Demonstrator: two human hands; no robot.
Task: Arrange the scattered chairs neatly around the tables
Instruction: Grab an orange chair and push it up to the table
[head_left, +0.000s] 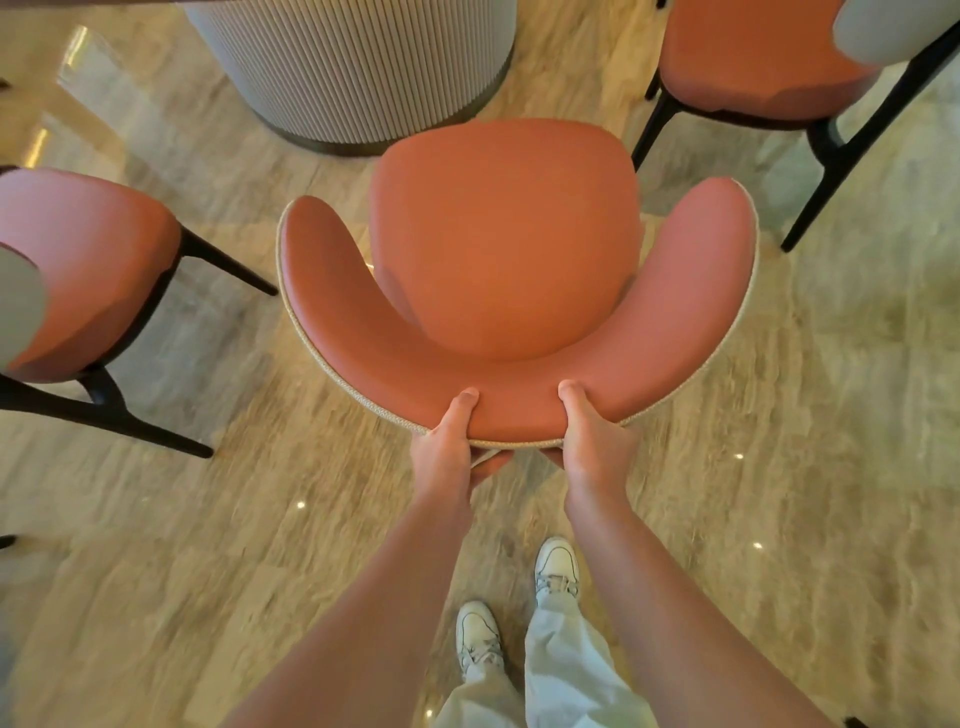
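An orange chair (504, 244) with a curved, wrap-around backrest stands directly below me, its seat facing the ribbed round table base (353, 67) at the top. My left hand (447, 441) grips the backrest's top edge, thumb on the inner orange side and fingers behind. My right hand (592, 431) grips the same edge a little to the right. The chair's legs are hidden under the seat.
A second orange chair (88, 270) with black legs stands at the left, a third one (758, 57) at the upper right. The floor (208, 545) is glossy beige marble. My white shoes (478, 639) stand behind the held chair.
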